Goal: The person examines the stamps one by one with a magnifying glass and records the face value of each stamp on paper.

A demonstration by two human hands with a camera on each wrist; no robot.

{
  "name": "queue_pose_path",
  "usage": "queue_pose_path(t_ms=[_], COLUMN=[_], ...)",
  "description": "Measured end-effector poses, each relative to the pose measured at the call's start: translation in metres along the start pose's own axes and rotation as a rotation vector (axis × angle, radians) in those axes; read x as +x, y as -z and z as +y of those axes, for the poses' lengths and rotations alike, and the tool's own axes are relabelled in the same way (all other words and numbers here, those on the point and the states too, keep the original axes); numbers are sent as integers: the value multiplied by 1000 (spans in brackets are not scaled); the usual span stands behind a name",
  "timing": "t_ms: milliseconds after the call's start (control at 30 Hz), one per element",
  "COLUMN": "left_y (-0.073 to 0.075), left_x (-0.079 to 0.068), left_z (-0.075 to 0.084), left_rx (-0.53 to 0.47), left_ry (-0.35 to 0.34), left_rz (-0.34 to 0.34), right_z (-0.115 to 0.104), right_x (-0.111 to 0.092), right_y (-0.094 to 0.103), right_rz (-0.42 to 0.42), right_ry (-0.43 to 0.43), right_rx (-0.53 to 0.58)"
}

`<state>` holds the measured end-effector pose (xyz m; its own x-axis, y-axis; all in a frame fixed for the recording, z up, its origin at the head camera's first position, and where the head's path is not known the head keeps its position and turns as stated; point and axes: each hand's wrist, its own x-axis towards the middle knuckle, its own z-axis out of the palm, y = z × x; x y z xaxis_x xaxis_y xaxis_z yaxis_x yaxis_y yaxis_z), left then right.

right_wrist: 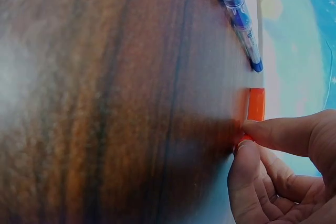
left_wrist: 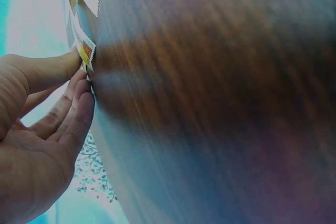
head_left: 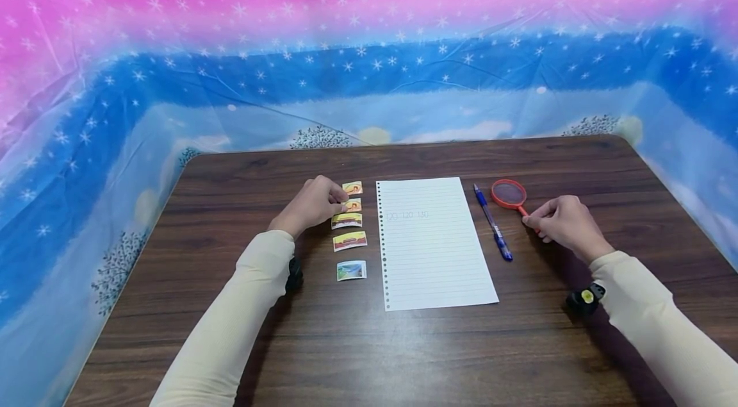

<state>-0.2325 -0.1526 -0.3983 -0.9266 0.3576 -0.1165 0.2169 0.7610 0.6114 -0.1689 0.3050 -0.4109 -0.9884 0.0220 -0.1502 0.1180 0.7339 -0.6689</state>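
A column of small postage stamps with toothed edges lies left of the paper. Near its top, my left hand (head_left: 309, 205) pinches the edge of an orange-yellow stamp (head_left: 353, 206) between thumb and fingers; the left wrist view shows that stamp (left_wrist: 85, 52) at the fingertips. Above it is a similar stamp (head_left: 352, 188). Below come two red-and-yellow stamps and a blue-green landscape stamp (head_left: 352, 270). On the right, my right hand (head_left: 567, 226) pinches the handle of a red magnifying glass (head_left: 509, 193), whose handle (right_wrist: 256, 104) also shows in the right wrist view. Its lens lies beyond the fingers.
A lined sheet of paper (head_left: 435, 259) with punched holes and faint handwritten numbers lies mid-table. Between it and the magnifying glass is a blue pen (head_left: 492, 222). The brown wooden table (head_left: 369, 362) meets a pink-and-blue snowflake cloth (head_left: 369, 67) behind and at the sides.
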Motion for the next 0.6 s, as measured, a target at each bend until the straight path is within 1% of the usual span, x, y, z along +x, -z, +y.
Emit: queue_pose_path(t_ms=[367,600], left_y=[0,1], left_x=[-2,-2], left_z=[-2,0], left_rx=[6,33], left_ry=[-19,-21], left_rz=[3,18], right_z=[2,2], right_x=[-1,-2], right_y=[-1,-2], right_rz=[12,19], right_ry=[10,3], right_rx=[5,8])
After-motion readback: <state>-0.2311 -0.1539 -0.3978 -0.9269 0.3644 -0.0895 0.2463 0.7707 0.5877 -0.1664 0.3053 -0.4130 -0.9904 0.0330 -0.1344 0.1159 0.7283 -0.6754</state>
